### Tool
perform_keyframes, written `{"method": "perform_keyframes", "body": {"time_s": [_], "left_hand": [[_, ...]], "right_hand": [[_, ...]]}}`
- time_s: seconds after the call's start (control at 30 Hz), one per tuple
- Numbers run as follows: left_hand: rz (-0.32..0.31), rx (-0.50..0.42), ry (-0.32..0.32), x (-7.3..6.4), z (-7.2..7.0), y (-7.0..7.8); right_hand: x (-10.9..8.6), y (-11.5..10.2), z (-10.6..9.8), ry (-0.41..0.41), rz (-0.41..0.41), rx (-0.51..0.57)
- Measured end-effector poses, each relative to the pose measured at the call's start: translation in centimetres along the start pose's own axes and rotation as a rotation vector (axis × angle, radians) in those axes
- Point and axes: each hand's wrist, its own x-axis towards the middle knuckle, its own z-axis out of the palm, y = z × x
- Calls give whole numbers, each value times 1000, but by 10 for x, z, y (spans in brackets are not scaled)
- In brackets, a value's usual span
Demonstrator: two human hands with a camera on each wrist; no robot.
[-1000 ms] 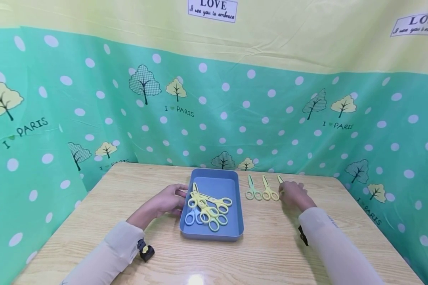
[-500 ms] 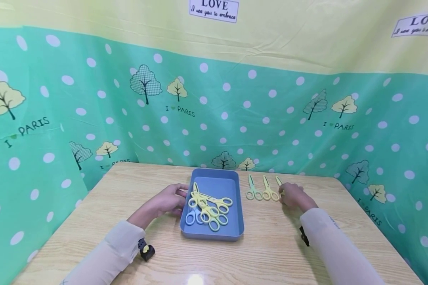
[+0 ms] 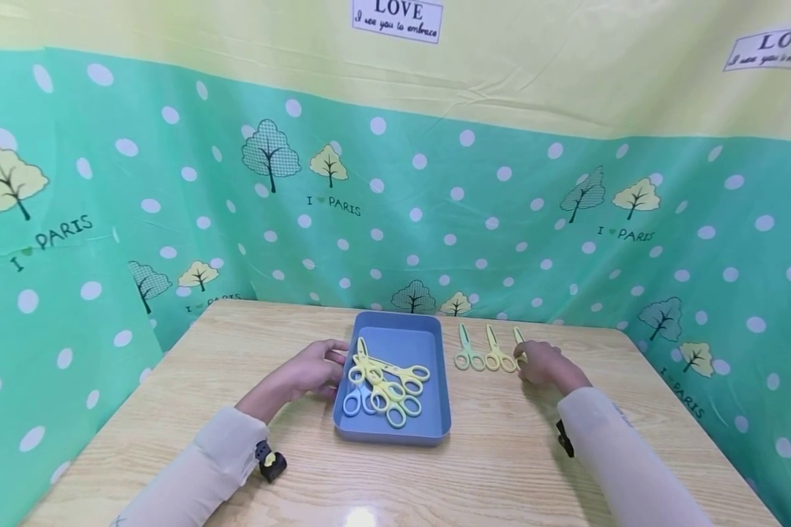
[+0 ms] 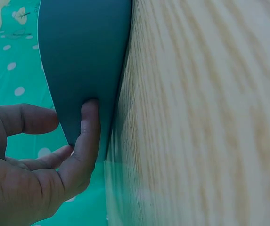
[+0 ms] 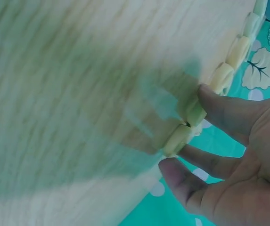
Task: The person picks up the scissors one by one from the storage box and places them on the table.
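My left hand [image 3: 313, 369] is at the left side of a blue tray [image 3: 443, 395]; in the left wrist view its nearly straight fingers [image 4: 91, 117] touch the outer wall and rim. Several scissors, yellow [image 3: 395, 416] and blue [image 3: 351, 404], lie heaped inside. My right hand [image 3: 543, 364] pinches a pair of yellow-green scissors [image 3: 518, 335] on the table, thumb and fingers on opposite sides of its handle rings [image 5: 175, 140]. The hand hides most of these scissors in the head view. Beside them, blades pointing away, lie yellow scissors [image 3: 492, 338] and green scissors [image 3: 464, 338].
The wooden table [image 3: 474, 476] ends at the back against a green and yellow curtain [image 3: 395, 241], which also hangs along both sides. A black strap with a small device [image 3: 272, 464] sits on the left wrist.
My right hand shifts slightly, and the blade of the scissors in it swings a little left, then back right. My left hand and the tray stay in place.
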Motion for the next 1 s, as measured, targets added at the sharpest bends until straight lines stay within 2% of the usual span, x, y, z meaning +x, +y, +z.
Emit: {"method": "perform_keyframes", "body": {"time_s": [0.13,0.3,0.6,0.87,1.0], "left_hand": [[-1,1,4,0,1,2],[1,-1,-1,0,1,2],[6,-1,-13,-3,1,2],[11,7,-14,-3,1,2],[11,8,-8,-3,1,2]], "right_hand": [[-2,2,-3,21,-53,-16],[-6,-1,-7,48,-68,-23],[-9,-23,-11,112,-80,-35],[-9,-46,-9,262,-185,-36],[-6,-56,-7,303,-261,-17]]}}
